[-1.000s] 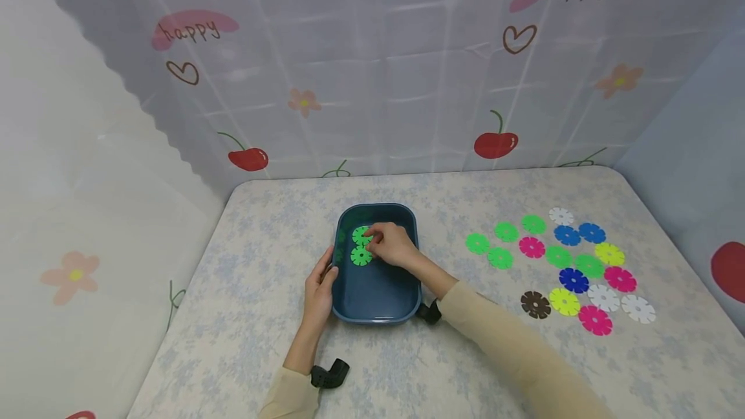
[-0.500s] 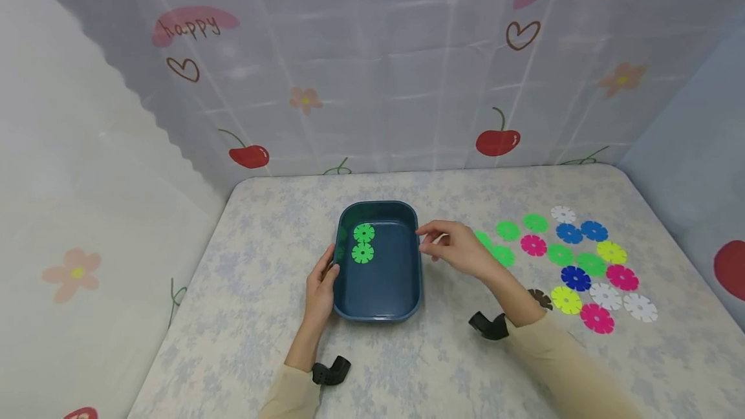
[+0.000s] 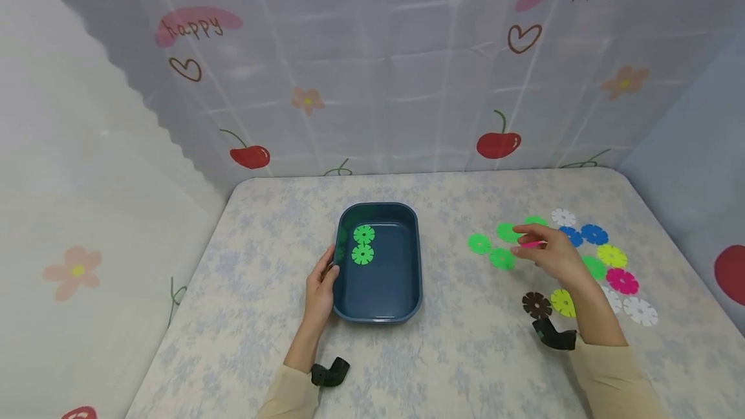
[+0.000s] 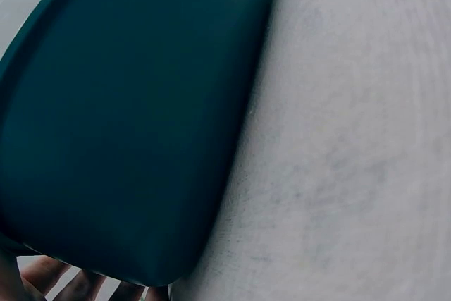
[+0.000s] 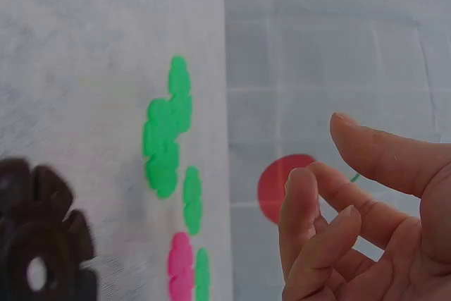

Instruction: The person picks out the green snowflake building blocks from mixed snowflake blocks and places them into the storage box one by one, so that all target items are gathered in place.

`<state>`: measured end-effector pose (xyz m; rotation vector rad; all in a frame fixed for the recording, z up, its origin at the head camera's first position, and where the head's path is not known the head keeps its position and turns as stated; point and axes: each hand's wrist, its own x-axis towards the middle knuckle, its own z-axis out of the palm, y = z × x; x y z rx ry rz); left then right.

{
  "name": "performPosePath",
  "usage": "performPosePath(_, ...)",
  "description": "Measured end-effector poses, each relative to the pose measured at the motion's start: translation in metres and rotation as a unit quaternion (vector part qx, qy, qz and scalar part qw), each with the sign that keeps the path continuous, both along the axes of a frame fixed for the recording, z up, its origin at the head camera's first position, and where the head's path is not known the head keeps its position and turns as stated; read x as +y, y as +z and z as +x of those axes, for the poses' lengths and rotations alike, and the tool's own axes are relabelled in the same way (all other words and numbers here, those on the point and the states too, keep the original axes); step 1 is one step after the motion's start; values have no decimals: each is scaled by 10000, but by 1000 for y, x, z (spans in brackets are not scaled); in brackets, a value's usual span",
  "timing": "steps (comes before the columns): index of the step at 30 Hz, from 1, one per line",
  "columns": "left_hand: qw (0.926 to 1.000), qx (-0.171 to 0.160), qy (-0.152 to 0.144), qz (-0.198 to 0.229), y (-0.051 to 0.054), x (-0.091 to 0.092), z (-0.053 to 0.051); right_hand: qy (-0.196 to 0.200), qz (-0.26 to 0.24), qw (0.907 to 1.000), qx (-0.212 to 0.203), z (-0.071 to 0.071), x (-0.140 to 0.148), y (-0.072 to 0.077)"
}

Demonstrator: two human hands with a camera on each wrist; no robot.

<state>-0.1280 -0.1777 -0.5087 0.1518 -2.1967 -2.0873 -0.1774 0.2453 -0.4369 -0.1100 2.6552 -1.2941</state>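
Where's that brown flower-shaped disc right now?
In the head view, the brown disc lies on the table to the right of the tray, just left of the nearer yellow disc.

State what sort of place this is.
Probably a small screened-off tabletop booth, perhaps for play or recording. A printed sheet with cherries and "happy" lettering hangs behind a pale floral-patterned table, which bears a dark blue tray and colorful notched discs.

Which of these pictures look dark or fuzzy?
Head view: bright, mostly clear, pale streaks on the patterned sheet; left wrist view: dim, the tub shadowed along its lower edge; right wrist view: brown disc and green discs blurred, right hand crisper.
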Motion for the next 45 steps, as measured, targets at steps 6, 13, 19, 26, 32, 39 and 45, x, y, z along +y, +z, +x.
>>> performPosePath(6, 10000, -7, 27, -50, 1, 0, -1, -200, -47, 9995, -246, -5, 6, -15)
performPosePath(13, 10000, 7, -17, -2, 1, 2, -1, -287, -119, 9992, -248, -7, 3, -26)
performPosePath(19, 10000, 0, -44, -6, 0, 2, 0, -373, -170, 9985, -362, -8, 2, -30)
performPosePath(26, 10000, 40, -41, 12, 1, 2, -1, -458, -74, 9983, -353, -8, -1, -35)
performPosePath(32, 10000, -9, -23, -12, 0, 1, 0, -528, -57, 9973, -498, -8, -4, -40)
performPosePath(39, 10000, -34, -21, -4, 0, 1, 0, -649, 2, 9961, -596, -8, -7, -46)
performPosePath(45, 10000, -26, 0, -23, 0, 1, -1, -640, 64, 9961, -601, -9, -7, -47)
